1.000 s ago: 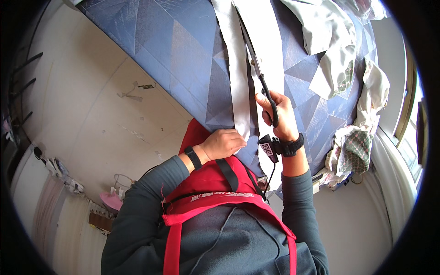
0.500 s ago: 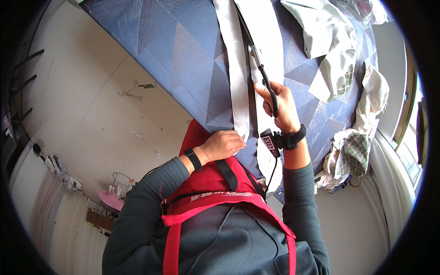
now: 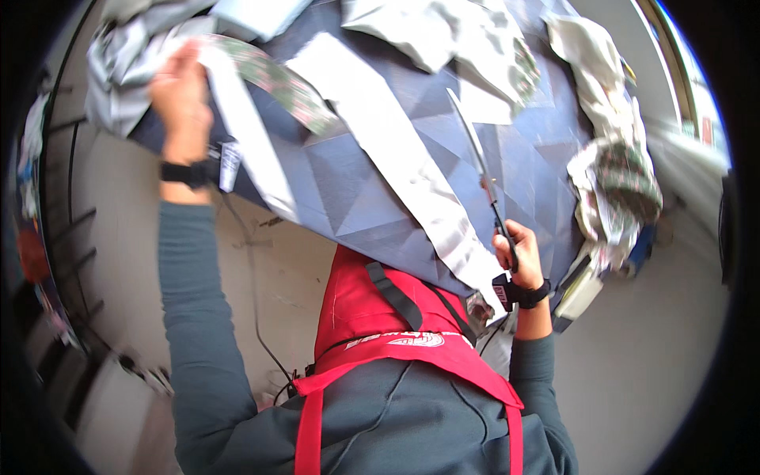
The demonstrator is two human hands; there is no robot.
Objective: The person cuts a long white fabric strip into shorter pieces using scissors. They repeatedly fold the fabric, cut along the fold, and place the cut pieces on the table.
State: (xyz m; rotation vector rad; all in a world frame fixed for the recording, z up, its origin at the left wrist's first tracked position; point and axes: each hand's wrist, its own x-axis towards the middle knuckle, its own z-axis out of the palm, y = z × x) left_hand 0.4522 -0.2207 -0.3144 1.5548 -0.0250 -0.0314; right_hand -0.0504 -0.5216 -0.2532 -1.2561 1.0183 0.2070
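Cloth and steel on a matt blue table

The scissors (image 3: 481, 178) show smooth, shiny metal blades; the long strip (image 3: 396, 166) looks like pale, matt woven cloth, the table (image 3: 348, 190) covering a dull blue facet-printed sheet, the apron (image 3: 372, 317) red matt fabric.

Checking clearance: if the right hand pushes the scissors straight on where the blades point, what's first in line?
Probably the crumpled pale fabric beyond the scissors held by the right hand; before it only blue tabletop. Depth unclear.

The left arm is stretching straight out toward eleven o'clock, its left hand (image 3: 180, 85) closing its fingers in a pinch, while the right arm is bending close at four o'clock, the right hand (image 3: 518, 252) curling tight in a fist-like grip.
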